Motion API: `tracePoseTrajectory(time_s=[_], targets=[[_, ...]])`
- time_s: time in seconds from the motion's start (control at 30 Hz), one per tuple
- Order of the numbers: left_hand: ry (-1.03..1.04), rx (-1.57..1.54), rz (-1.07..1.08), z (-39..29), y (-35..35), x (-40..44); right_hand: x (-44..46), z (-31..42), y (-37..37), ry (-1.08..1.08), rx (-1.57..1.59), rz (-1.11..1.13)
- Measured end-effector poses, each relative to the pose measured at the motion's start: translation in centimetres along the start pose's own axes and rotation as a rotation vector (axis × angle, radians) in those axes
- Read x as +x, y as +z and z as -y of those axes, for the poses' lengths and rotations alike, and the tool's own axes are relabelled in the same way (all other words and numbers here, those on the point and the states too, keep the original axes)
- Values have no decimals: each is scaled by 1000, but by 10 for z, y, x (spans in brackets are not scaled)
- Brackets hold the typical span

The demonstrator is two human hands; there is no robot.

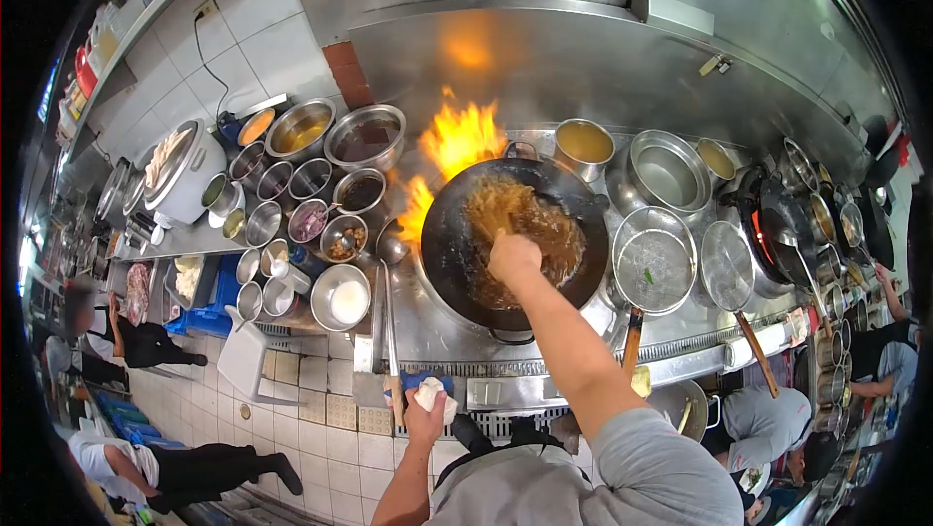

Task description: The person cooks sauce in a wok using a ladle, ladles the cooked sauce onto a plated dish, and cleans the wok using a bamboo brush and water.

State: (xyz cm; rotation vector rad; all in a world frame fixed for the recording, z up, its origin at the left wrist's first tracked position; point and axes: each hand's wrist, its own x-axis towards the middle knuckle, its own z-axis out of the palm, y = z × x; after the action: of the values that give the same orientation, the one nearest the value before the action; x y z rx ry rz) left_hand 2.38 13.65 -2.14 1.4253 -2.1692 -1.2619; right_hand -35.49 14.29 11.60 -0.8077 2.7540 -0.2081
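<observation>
Black wok (448,244) at view centre, flames (465,137) at its 11 o'clock.
Right hand (513,258) closed round wok brush (491,213) inside; left hand (421,419), wok's 7 o'clock, clutching white cloth (433,393).

Site: commercial-type kitchen

Basis: steel range (428,332) with tall open flames (462,137) beside a large wok (445,249); sheet-metal wall (603,64) behind. Crowded metal bowls (322,296) at left, several with ingredients; long-handled strainers (655,263) at right. Tiled floor (326,473). Several other people (194,468) about, some at counters. Equipment scale and headcount exceed a home's.
</observation>
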Motion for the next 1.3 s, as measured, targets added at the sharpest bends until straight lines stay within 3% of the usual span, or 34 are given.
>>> tracePoseTrajectory(time_s=[0.1, 0.17, 0.2, 0.23, 0.3, 0.33, 0.43, 0.53, 0.67, 0.7, 0.77, 0.8, 0.93, 1.0, 1.03, 1.17, 1.3], targets=[[31, -15, -33, 7, 4, 0, -60, -26, 3, -118, 0, 138], [45, -20, -42, 9, 4, 1, -104, -50, -23, -55, 9, 277], [37, -18, -45, 10, 4, 1, -95, -91, 6, -162, -107, 323], [30, -14, -50, 12, 5, 1, -107, -96, -44, -50, -79, 340], [33, -22, -63, 13, 8, 2, -69, -138, -41, 68, -124, 212], [46, -29, -65, 14, 8, 2, -55, -132, -56, 102, -139, 91], [47, -33, -62, 17, 8, 3, 11, -93, -62, 30, -39, 41], [37, -35, -57, 16, 9, 1, 13, -39, -18, -33, -33, -4], [43, -25, -73, 24, 12, 4, -73, -43, -6, -118, 43, 170], [26, -43, -58, 23, 11, 5, -95, -51, -21, -65, 21, 303], [3, -33, -38, 15, 8, 2, -111, -92, -30, -65, -85, 321], [-10, -27, -33, 12, 7, 1, -107, -105, -50, 34, -116, 375], [29, -22, -31, 10, 5, 0, -18, -125, -51, 34, -80, -7], [25, -30, -50, 4, 5, -2, 20, -83, -54, 51, 82, 78], [37, -31, -65, 5, 7, 0, 45, -71, -17, 28, 131, 73], [43, -47, -45, 25, 12, 6, -11, -30, 14, -43, 267, 91], [52, -60, -39, 21, 10, 5, -88, -86, -8, -178, 212, 244]])
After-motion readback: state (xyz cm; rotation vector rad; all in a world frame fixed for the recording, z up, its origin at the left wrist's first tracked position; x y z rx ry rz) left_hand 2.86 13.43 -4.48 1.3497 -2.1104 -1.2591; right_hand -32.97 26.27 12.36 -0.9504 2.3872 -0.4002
